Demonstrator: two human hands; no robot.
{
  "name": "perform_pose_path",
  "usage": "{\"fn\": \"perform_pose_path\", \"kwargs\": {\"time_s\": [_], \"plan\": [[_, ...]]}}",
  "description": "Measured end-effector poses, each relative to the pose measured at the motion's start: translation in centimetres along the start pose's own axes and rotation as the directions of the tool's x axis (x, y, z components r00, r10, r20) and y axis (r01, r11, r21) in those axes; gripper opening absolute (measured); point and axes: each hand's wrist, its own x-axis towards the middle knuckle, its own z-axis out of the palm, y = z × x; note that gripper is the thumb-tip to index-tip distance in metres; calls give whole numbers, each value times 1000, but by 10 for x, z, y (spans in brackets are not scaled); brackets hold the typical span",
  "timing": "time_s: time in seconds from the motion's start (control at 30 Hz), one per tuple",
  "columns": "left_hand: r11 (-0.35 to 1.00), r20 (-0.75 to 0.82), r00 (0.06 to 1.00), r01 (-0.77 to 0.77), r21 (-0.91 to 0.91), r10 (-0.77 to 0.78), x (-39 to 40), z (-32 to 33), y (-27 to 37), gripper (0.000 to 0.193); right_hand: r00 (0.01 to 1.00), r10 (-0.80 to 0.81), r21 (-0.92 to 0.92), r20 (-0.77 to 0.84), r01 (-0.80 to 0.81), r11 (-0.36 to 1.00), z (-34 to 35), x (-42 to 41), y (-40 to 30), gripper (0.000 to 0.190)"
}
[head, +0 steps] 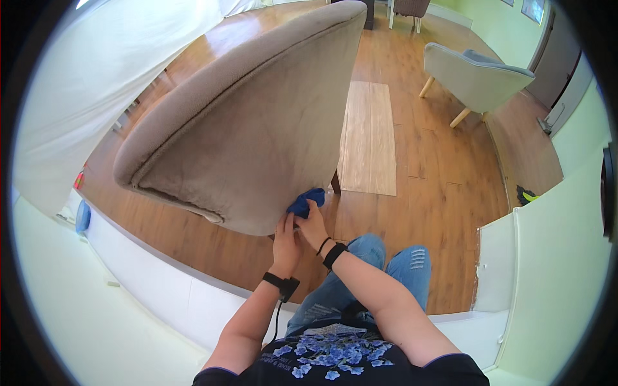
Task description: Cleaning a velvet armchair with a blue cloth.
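Observation:
A taupe upholstered armchair (256, 120) stands before me, its side facing me, with a piped seam along the padded rim. Against the lower edge of this side, my right hand (314, 227) grips a bunched dark blue cloth (307, 201). Close beside it, my left hand (288, 241) rests its fingertips at the same edge, just below the cloth. Whether the left fingers pinch the fabric is hidden. A dark wooden chair leg (336, 183) shows to the right of the cloth.
A light grey armchair (478, 77) with wooden legs stands at the right. Paler planks (369, 140) lie within the wooden floor (425, 193). White sheeting (111, 62) hangs at the left, near a blue plastic object (83, 216). Walls (555, 270) close in on the right.

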Motion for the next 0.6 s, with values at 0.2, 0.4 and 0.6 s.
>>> {"fn": "perform_pose_path", "kwargs": {"time_s": [0.2,0.4,0.6], "plan": [[991,-28,996,79,-106,-82,4,-6,7,46,999,49,93,-9,-48,995,0,-3,-12,50],[954,-104,989,70,-292,-105,24,-34,39,47,993,-62,89,-104,71,993,-11,-6,-77,46],[974,-246,969,-77,-211,24,48,-60,78,48,971,-201,164,-131,221,961,-20,-1,-128,46]]}}
